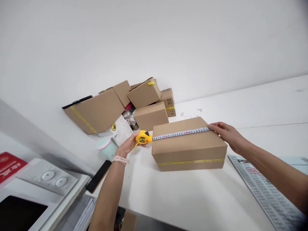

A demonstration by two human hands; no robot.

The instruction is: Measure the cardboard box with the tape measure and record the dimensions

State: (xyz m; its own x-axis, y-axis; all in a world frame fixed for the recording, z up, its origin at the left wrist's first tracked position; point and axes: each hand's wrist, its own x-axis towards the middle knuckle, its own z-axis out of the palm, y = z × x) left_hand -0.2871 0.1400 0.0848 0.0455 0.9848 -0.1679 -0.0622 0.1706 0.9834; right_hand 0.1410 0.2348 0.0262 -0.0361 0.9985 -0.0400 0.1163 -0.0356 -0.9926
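A closed cardboard box [190, 149] with a yellow strip along its front side rests on the white table. My left hand [131, 142], with a pink band at the wrist, grips a yellow tape measure [143, 137] just off the box's left end. From its case the metal blade runs out across the top of the box, numbers showing. At the box's right edge, the fingers of my right hand [225, 133] are pressed together on the blade's end, holding it against the cardboard. What lies under those fingertips is hidden.
Several cardboard boxes [151, 116] are stacked against the wall. A mint-green cup [107, 149] and a black phone-like slab [98, 176] lie left of my arm. A white appliance with two dials [54, 178] stands at lower left. A printed sheet [267, 189] lies under my right forearm.
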